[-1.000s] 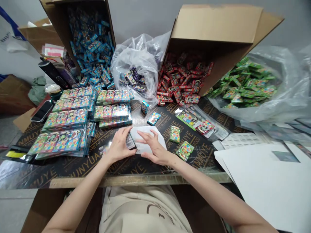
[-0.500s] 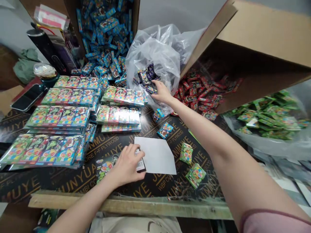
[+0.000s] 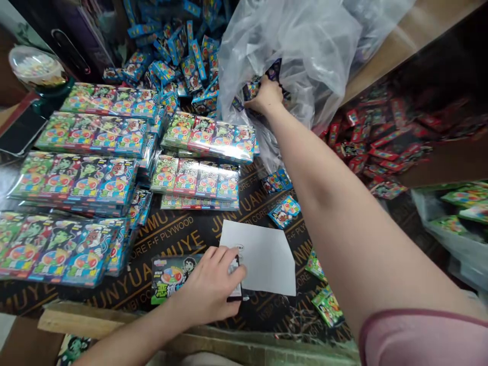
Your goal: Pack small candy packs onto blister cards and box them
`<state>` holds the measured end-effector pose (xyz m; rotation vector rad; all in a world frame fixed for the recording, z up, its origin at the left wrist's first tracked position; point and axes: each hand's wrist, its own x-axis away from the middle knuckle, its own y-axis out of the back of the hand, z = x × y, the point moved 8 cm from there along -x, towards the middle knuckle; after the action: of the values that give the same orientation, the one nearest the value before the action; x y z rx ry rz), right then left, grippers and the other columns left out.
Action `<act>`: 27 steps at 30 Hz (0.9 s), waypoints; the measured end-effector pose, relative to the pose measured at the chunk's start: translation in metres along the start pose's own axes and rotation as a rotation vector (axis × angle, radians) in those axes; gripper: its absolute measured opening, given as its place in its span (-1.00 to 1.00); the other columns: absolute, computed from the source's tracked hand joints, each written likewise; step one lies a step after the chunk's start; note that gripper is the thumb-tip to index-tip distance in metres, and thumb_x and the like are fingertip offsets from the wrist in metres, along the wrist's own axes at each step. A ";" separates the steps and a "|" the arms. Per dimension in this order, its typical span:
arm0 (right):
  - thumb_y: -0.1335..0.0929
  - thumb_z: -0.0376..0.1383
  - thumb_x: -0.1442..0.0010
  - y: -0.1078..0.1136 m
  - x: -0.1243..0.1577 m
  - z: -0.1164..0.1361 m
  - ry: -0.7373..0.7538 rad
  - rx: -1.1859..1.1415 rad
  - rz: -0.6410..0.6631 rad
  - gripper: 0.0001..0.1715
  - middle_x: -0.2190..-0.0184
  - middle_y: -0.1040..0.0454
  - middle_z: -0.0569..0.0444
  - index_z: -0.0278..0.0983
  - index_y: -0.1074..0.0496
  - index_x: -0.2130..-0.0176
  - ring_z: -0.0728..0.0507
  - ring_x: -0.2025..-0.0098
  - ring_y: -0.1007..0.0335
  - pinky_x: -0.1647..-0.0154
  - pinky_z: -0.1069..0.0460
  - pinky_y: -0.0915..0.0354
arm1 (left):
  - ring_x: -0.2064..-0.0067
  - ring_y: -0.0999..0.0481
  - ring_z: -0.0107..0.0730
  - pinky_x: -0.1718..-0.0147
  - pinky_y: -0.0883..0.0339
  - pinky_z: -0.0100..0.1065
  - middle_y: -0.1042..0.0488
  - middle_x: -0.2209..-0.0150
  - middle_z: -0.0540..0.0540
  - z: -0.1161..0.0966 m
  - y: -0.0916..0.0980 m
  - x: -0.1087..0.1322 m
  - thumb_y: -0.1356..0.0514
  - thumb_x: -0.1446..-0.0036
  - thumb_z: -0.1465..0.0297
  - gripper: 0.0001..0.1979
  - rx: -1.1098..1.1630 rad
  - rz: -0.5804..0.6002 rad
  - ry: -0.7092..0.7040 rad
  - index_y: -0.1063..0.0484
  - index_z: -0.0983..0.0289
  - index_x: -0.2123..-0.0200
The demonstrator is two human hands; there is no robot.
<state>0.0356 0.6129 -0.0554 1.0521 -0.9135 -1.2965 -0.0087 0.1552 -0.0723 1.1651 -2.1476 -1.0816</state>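
My left hand (image 3: 217, 279) is closed over the right end of a dark printed pouch (image 3: 171, 277) that lies on the table. Beside its fingertips is a white sheet of paper (image 3: 267, 259), flat on the black board. My right hand (image 3: 269, 96) reaches into a clear plastic bag (image 3: 297, 35), its fingers curled among small dark purple packets (image 3: 274, 70). The fingertips are partly hidden there. Small blue packets (image 3: 285, 211) lie below the bag. Green packets (image 3: 328, 305) lie right of the paper, partly behind my right forearm.
Stacks of wrapped multi-packet sets (image 3: 76, 178) fill the left, with shorter stacks (image 3: 196, 175) beside them. A heap of blue packets (image 3: 175, 61) is at the back. Red packets (image 3: 381, 137) and bagged green ones (image 3: 468, 195) are right. A phone (image 3: 23, 129) lies far left.
My right hand has gone deeper into the plastic bag, and its fingers have curled among the purple packets. My left hand stays on the pouch. The view has shifted and moved closer.
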 end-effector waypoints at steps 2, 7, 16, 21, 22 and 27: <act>-0.51 -0.06 0.05 -0.001 -0.006 -0.004 -0.020 0.048 0.050 -0.13 -0.06 -0.36 -0.26 -0.47 -0.30 -0.10 -0.47 -0.16 -0.30 -0.13 -0.40 -0.25 | -0.04 -0.34 -0.03 0.02 -0.26 -0.10 -0.34 -0.08 0.28 0.000 -0.002 0.000 -0.30 0.01 0.22 -0.61 -0.002 0.017 -0.011 -0.35 0.21 0.12; -0.40 -0.07 -0.07 0.014 0.007 -0.014 0.023 0.080 0.108 -0.40 -0.03 -0.40 -0.34 -0.57 -0.41 0.14 -0.35 -0.13 -0.33 -0.13 -0.31 -0.22 | -0.03 -0.35 -0.02 0.05 -0.27 -0.11 -0.35 -0.07 0.28 -0.002 -0.001 0.000 -0.30 -0.01 0.20 -0.59 -0.026 0.075 -0.041 -0.35 0.23 0.10; -0.50 -0.30 0.12 0.115 0.167 -0.077 0.124 -0.787 -0.061 -0.60 0.25 -0.57 0.05 -0.37 -0.48 0.22 -0.12 0.17 -0.48 0.06 -0.03 -0.39 | -0.10 -0.36 0.02 -0.11 -0.20 -0.05 -0.36 -0.09 0.32 -0.033 -0.008 0.014 -0.33 0.06 0.17 -0.32 -0.035 0.187 -0.262 -0.29 0.28 -0.13; -0.48 -0.18 0.08 0.112 0.318 -0.109 -0.019 -1.099 0.138 -0.55 0.26 -0.58 0.12 -0.19 -0.50 0.13 -0.16 0.19 -0.52 0.11 -0.10 -0.44 | -0.25 -0.22 0.13 -0.23 -0.02 0.12 -0.23 -0.25 0.35 -0.036 0.010 0.008 -0.38 0.15 0.19 -0.29 0.195 -0.028 -0.232 -0.37 0.23 -0.12; -0.47 -0.15 0.05 0.108 0.344 -0.109 0.004 -1.075 0.161 -0.54 0.20 -0.58 0.08 -0.18 -0.51 0.11 -0.19 0.14 -0.51 0.07 -0.14 -0.43 | -0.23 -0.27 0.09 -0.21 -0.09 0.08 -0.27 -0.23 0.33 -0.033 0.016 0.006 -0.36 0.11 0.18 -0.36 0.319 -0.090 -0.171 -0.41 0.23 -0.07; -0.43 -0.17 -0.12 0.107 0.450 -0.090 0.390 -0.591 -0.002 -0.73 -0.32 -0.18 0.05 -0.09 -0.58 0.14 -0.33 -0.34 -0.06 -0.30 -0.31 -0.03 | 0.18 -0.58 -0.19 0.20 -0.43 -0.22 -0.57 0.18 0.25 -0.032 -0.009 0.007 -0.20 -0.10 0.04 -0.50 1.119 -0.130 0.341 -0.49 0.33 0.08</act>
<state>0.1882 0.1703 0.0007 0.7887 -0.2076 -1.1986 0.0139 0.1329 -0.0613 1.7638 -2.3884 0.4181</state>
